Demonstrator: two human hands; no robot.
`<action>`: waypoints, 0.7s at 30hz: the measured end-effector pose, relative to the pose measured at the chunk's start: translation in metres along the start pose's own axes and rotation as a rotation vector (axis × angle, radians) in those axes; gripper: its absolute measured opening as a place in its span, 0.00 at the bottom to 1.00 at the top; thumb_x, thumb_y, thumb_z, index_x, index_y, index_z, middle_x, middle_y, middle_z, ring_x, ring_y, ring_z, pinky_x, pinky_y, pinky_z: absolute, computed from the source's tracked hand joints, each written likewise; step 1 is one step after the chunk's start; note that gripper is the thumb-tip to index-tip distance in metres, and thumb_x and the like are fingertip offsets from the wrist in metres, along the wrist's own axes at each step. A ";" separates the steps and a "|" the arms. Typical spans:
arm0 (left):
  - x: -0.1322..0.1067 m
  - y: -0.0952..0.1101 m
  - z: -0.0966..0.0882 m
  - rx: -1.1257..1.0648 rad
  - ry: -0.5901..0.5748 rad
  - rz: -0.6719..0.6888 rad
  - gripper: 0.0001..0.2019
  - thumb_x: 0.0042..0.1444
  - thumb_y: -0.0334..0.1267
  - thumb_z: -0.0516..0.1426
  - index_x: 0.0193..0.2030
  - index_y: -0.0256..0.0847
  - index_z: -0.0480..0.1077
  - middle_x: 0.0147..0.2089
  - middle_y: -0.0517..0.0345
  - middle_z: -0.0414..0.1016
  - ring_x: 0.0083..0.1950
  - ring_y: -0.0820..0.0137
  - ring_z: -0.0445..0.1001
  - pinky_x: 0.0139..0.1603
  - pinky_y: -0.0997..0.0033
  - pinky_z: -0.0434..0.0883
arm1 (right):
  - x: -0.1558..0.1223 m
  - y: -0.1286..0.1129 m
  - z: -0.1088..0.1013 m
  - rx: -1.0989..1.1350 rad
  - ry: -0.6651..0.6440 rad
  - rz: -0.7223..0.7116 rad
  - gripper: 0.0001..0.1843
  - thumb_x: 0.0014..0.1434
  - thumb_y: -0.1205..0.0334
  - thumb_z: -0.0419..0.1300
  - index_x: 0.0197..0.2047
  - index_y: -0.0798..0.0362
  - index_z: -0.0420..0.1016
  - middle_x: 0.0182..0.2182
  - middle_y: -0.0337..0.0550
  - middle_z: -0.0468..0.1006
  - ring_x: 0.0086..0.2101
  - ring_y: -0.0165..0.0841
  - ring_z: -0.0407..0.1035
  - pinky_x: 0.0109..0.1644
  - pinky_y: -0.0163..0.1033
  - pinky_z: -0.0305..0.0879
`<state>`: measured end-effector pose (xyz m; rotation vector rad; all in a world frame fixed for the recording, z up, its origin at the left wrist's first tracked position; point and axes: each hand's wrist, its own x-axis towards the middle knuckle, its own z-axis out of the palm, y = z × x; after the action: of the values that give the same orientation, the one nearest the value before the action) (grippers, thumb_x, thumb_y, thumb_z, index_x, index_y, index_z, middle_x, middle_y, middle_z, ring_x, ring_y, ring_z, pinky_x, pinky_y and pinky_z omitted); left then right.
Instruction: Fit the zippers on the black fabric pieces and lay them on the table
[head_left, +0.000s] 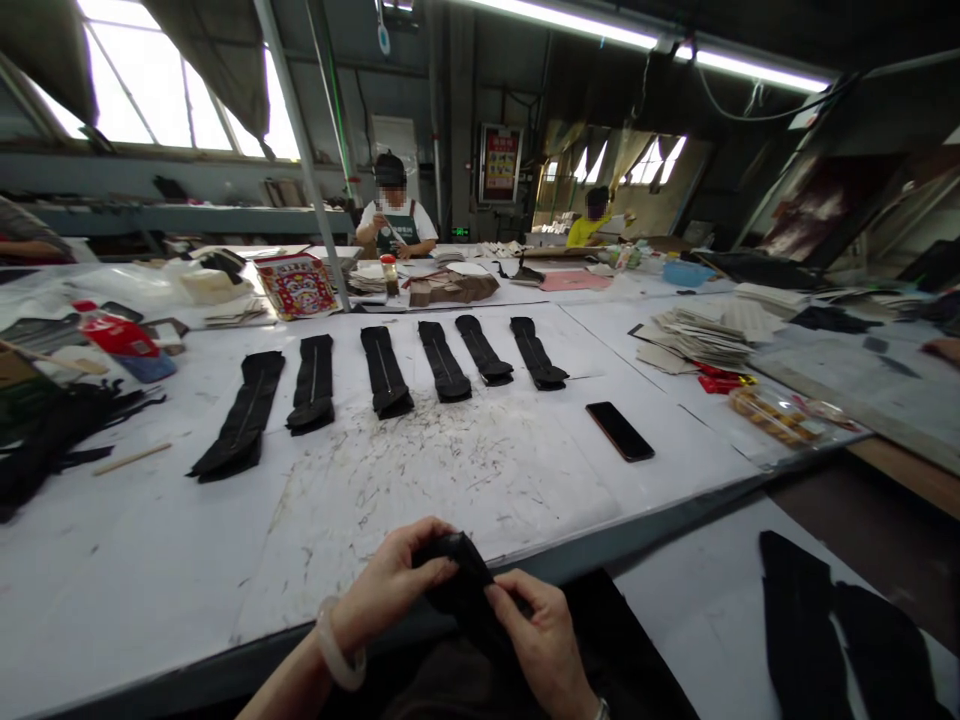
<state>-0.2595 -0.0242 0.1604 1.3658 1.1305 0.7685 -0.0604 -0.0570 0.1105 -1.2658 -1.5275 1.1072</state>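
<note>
My left hand (401, 575) pinches the upper end of a black piece of leather-like material (466, 580) between thumb and fingers. Lower on the same piece, my right hand (536, 630) grips its right edge with thumb and fingertips. The piece is held just over the front edge of the white table (450, 480), and its lower part blends into dark clothing. Beyond my hands lies a row of several similar black strips (384, 368), each with a light line down its middle and a rounded, folded end.
A phone (620, 431) lies to the right, near packaged food (776, 415) and stacked pale sheets (697, 340). At left are a red-capped bottle (124, 340), a thin stick (133, 458) and black scraps (52, 440). Black cut pieces (802, 620) lie lower right. Two people work across the table.
</note>
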 end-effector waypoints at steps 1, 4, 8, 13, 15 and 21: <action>-0.001 -0.001 0.001 -0.037 0.003 -0.011 0.10 0.53 0.40 0.61 0.38 0.37 0.72 0.35 0.55 0.78 0.37 0.65 0.74 0.39 0.67 0.71 | 0.001 0.000 0.002 -0.002 0.008 -0.020 0.14 0.62 0.55 0.59 0.30 0.53 0.79 0.24 0.42 0.79 0.27 0.34 0.72 0.30 0.33 0.66; -0.002 0.000 0.001 -0.096 0.006 -0.044 0.10 0.51 0.41 0.61 0.35 0.38 0.71 0.32 0.58 0.76 0.34 0.67 0.72 0.37 0.69 0.69 | 0.006 -0.002 0.006 -0.055 0.085 -0.204 0.07 0.62 0.63 0.59 0.38 0.51 0.78 0.30 0.42 0.80 0.31 0.35 0.75 0.35 0.34 0.70; -0.004 0.003 0.000 -0.142 0.006 -0.054 0.10 0.51 0.42 0.62 0.33 0.38 0.69 0.30 0.61 0.72 0.31 0.70 0.69 0.34 0.71 0.66 | 0.017 -0.008 0.004 -0.301 0.231 -0.689 0.19 0.61 0.74 0.57 0.53 0.50 0.73 0.39 0.47 0.79 0.39 0.37 0.74 0.43 0.41 0.73; -0.004 0.005 0.000 -0.157 0.001 -0.037 0.07 0.49 0.38 0.62 0.33 0.38 0.70 0.31 0.61 0.73 0.32 0.70 0.69 0.37 0.71 0.66 | 0.030 -0.027 -0.010 -0.669 0.109 -1.139 0.20 0.61 0.76 0.55 0.55 0.56 0.74 0.37 0.51 0.80 0.42 0.40 0.73 0.49 0.51 0.69; -0.004 0.005 -0.001 -0.166 0.003 -0.032 0.07 0.48 0.37 0.62 0.33 0.38 0.71 0.31 0.61 0.73 0.33 0.70 0.69 0.37 0.71 0.66 | 0.033 -0.034 -0.016 -0.789 0.060 -1.229 0.16 0.63 0.74 0.54 0.52 0.60 0.75 0.37 0.53 0.80 0.43 0.43 0.73 0.50 0.53 0.67; -0.001 0.003 -0.004 -0.135 0.005 -0.054 0.08 0.46 0.38 0.62 0.32 0.37 0.72 0.30 0.61 0.72 0.32 0.71 0.68 0.35 0.72 0.64 | 0.035 -0.037 -0.018 -0.931 0.061 -1.340 0.19 0.64 0.75 0.47 0.47 0.62 0.78 0.37 0.53 0.81 0.42 0.45 0.73 0.49 0.56 0.65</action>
<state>-0.2632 -0.0237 0.1639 1.2166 1.0951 0.7948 -0.0570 -0.0236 0.1533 -0.4340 -2.2995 -0.5582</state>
